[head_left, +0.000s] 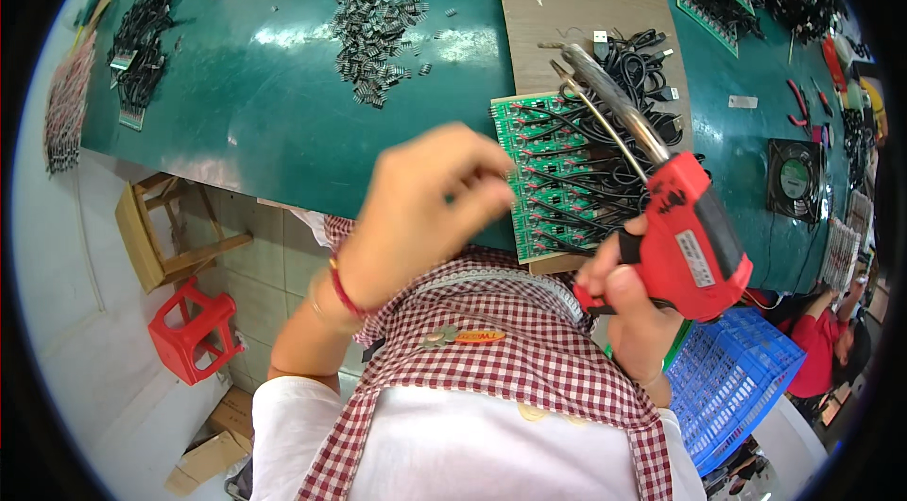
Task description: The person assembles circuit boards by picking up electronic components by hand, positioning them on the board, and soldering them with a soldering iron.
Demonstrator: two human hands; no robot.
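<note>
My right hand (628,288) is wrapped round the grip of a red and black soldering gun (694,236). The gun's metal barrel and a thin side tube point up and left over the black cables. My left hand (430,198) is slightly blurred at the left edge of a green circuit board panel (529,227). Its thumb and forefinger come together in a pinch; whatever lies between them is too small to make out. Black cables (628,76) with USB plugs run from the panel's rows and lie bundled on a brown board (586,5) beneath.
Many small black components (373,28) lie heaped on the green table (255,85). Cabled boards (142,76) sit at the far left. A small fan (794,180) and pliers (800,104) lie right. A blue basket (727,378), red stool (194,331) and co-worker (822,345) are nearby.
</note>
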